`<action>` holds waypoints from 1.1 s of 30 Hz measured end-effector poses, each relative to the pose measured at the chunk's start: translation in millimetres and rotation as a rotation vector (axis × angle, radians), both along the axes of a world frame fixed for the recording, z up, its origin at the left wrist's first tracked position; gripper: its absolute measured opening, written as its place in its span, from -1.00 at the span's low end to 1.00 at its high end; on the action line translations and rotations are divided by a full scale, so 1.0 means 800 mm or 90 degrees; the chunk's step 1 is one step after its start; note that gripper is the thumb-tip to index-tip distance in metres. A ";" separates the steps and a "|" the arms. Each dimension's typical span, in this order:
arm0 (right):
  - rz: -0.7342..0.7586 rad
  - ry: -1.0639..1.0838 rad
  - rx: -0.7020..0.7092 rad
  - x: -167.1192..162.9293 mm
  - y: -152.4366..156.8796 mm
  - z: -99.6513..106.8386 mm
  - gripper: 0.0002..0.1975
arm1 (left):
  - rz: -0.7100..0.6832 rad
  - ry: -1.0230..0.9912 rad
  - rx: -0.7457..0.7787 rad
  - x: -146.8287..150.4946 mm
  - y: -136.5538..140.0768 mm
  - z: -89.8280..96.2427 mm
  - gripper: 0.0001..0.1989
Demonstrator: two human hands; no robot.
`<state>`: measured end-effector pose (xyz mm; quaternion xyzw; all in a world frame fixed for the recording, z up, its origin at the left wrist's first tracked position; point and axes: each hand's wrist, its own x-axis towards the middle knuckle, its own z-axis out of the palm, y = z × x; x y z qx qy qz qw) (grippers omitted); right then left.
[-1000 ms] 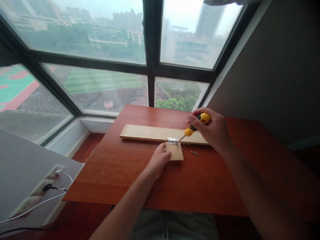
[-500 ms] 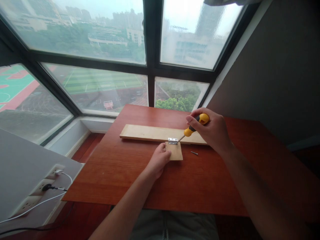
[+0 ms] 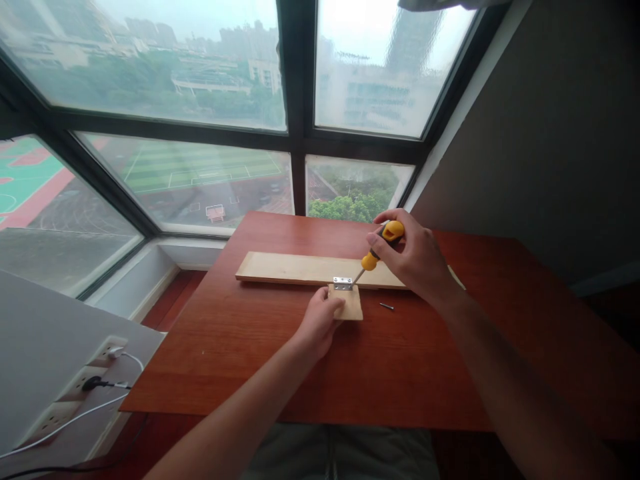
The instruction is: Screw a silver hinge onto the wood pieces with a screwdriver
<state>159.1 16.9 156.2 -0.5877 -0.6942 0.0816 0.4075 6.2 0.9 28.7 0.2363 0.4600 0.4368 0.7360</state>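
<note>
Between the thumb and fingers of my left hand (image 3: 324, 319) is a small wooden board (image 3: 353, 305), held at its left side. A silver metal hinge (image 3: 343, 283) sits at the far edge of that board. My right hand (image 3: 417, 257) is closed round the yellow and black handle of a screwdriver (image 3: 371, 259). The shaft slants down to the left, its tip at the right end of the hinge; whether it sits in a screw is too small to tell. Behind lies a long pale plank (image 3: 290, 268), partly hidden by my right hand.
A loose screw (image 3: 387, 307) lies on the reddish-brown table (image 3: 225, 353), right of the small board. Large windows (image 3: 210, 167) rise beyond the table. Wall sockets (image 3: 83, 383) with plugged-in cables are at the lower left, beside the table's corner.
The screwdriver handle has turned and stands a little steeper in my right hand. My left hand still holds the small board in nearly the same place. The whole view has shifted slightly.
</note>
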 end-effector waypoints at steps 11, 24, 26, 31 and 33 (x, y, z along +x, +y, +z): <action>-0.109 -0.226 0.052 0.010 0.011 0.004 -0.61 | 0.004 0.004 0.001 0.014 0.008 -0.010 -0.73; 0.057 -0.238 -0.063 0.002 0.001 0.037 -0.74 | -0.021 -0.103 -0.014 0.010 0.001 -0.009 -0.69; 0.051 -0.257 -0.061 0.001 0.001 0.040 -0.78 | -0.018 -0.108 -0.010 0.010 -0.001 -0.008 -0.69; 0.082 -0.279 -0.056 -0.001 0.007 0.042 -0.81 | -0.034 -0.102 0.000 0.008 0.000 -0.010 -0.67; 0.104 -0.284 -0.050 0.000 0.008 0.042 -0.80 | -0.037 -0.105 0.006 0.007 0.000 -0.011 -0.68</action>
